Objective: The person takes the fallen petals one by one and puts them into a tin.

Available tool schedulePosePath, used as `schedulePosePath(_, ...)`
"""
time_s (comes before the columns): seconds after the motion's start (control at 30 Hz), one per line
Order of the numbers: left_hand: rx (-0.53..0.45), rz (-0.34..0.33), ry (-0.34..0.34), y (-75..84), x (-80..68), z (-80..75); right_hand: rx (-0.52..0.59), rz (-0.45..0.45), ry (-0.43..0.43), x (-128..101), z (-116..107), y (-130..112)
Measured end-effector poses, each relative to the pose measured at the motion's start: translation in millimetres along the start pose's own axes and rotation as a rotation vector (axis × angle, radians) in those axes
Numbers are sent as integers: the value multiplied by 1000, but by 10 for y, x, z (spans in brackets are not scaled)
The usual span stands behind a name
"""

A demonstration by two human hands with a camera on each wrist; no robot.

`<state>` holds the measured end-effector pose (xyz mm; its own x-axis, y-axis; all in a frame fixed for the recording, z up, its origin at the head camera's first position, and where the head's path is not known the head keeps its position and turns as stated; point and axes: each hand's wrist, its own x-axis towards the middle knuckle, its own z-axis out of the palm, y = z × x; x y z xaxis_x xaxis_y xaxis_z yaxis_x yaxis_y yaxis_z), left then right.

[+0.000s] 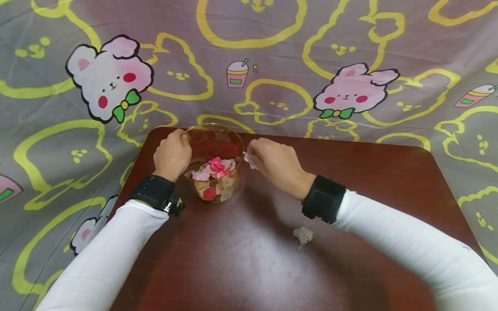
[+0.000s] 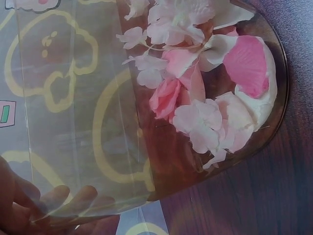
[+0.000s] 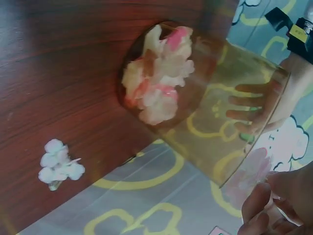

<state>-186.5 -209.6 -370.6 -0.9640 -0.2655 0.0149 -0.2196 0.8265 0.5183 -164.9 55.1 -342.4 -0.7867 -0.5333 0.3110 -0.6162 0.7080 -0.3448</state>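
Observation:
A clear cup [image 1: 213, 162] stands at the far left of a dark wooden table [image 1: 272, 268], with pink and white fabric flowers [image 1: 215, 170] piled in its bottom. My left hand [image 1: 177, 149] grips the cup's left side up near the rim, and its fingers [image 3: 249, 107] show through the wall in the right wrist view. My right hand [image 1: 254, 155] hovers just right of the rim and pinches a small pale pink petal [image 1: 249, 161]. The left wrist view looks through the cup wall [image 2: 73, 122] at the flowers [image 2: 195, 98].
One loose pale flower [image 1: 304, 236] lies on the table under my right forearm; it also shows as the flower [image 3: 58, 164] in the right wrist view. A grey cloth [image 1: 272, 52] printed with yellow and pink rabbits hangs behind and around the table.

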Motion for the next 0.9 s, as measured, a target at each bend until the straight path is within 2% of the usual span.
schedulePosePath(0.23,1,-5,-4,1,5,-4,15,-20,39,116,40,-156)
schedulePosePath(0.63,5,-3,-9,-2,-5,1,-1,-3,-34,229,154,-312)
schedulePosePath(0.9,9,-4,-7,-3,-13,-4,-71,-43,-95,288,226,-379)
